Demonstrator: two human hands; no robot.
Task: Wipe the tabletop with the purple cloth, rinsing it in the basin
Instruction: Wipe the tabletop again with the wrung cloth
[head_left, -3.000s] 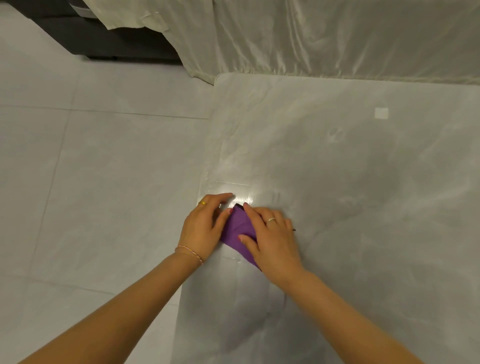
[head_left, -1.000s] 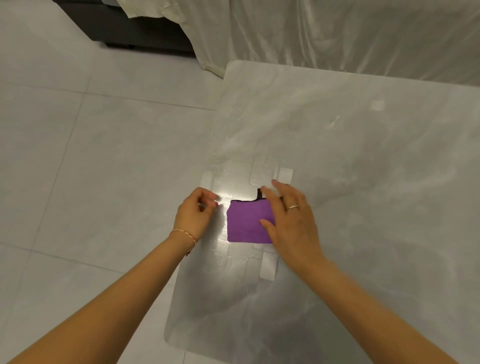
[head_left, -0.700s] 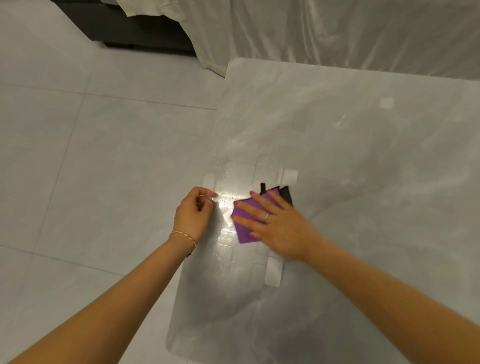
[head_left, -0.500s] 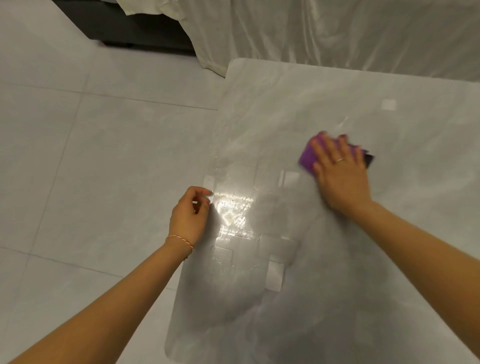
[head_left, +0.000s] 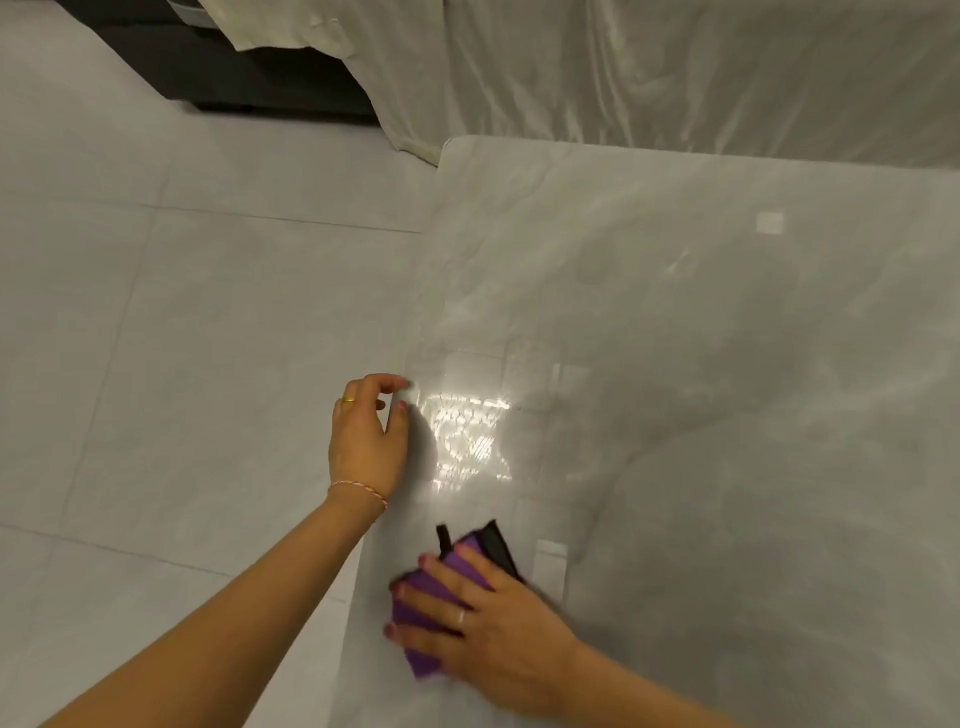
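Purple cloth (head_left: 441, 597) lies flat on the surface (head_left: 727, 415), near its left edge and toward the near end. Folded; a black trim or backing shows along the far-right side, with a short black tab sticking out at the far corner.

Right hand (head_left: 493, 629) lies palm down on the cloth, fingers (head_left: 431, 600) straight and spread, pointing left and away. Pressing, not curled round it: grip released, flat on the fabric. Ring on one finger. Slight motion blur around hand and cloth.

Left hand (head_left: 369, 436) sits at the left edge of the surface, farther off than the cloth and well apart from it. Fingers loosely curled, thumb and fingertips close together at the edge; whether they pinch anything I cannot tell. Gold ring on one finger, thin braided bracelet (head_left: 358, 491) at the wrist.

Surface pale grey, marble-like, glossy, with rounded far-left corner. Bright glare patch (head_left: 467, 436) just right of the left hand; wet-looking streaks around it. Small pale square (head_left: 770, 222) toward the far right.

Floor (head_left: 182, 338) of large pale tiles on the left. Cream draped sheet (head_left: 623, 67) beyond the far edge; dark furniture (head_left: 249, 67) at upper left, partly under it.
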